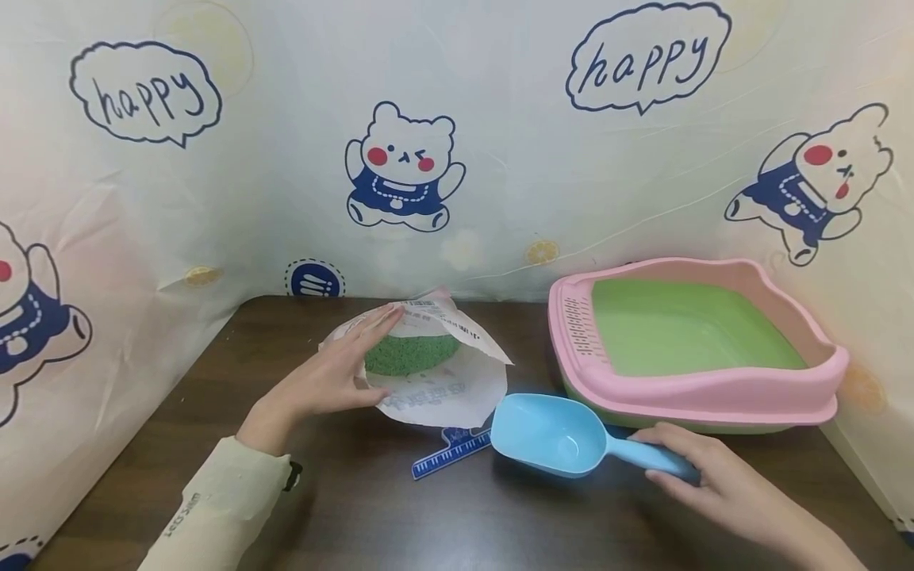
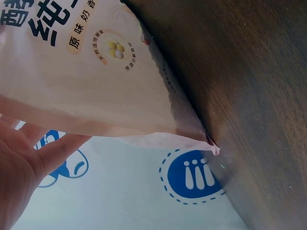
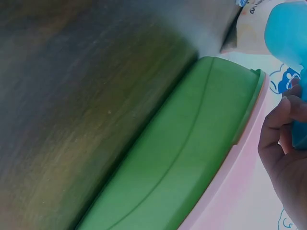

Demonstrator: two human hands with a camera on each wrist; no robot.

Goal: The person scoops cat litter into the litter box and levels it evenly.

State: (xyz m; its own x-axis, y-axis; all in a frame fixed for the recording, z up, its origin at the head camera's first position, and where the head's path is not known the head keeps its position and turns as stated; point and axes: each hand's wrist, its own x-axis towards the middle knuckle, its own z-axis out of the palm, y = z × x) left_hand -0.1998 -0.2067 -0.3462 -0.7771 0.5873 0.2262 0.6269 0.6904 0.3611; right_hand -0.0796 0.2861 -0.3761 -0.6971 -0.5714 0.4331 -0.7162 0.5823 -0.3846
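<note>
A pale printed bag (image 1: 443,400) lies on its side with its mouth open toward me, and green granules (image 1: 407,354) show inside. My left hand (image 1: 336,369) rests at the left edge of the mouth, fingers straight along the upper rim and thumb stretched out below. In the left wrist view, that hand (image 2: 21,167) touches the edge of the bag (image 2: 120,91). With my right hand (image 1: 721,484) I grip the handle of a light blue scoop (image 1: 550,436), its bowl facing up and bare, its front lip close to the bag's lower right corner.
A pink-rimmed green litter box (image 1: 685,388) stands at the right back, behind the scoop handle. On the dark wooden table (image 1: 400,523), a blue strip with a piano-key pattern (image 1: 450,456) lies in front of the bag. A printed cloth (image 1: 500,198) hangs behind.
</note>
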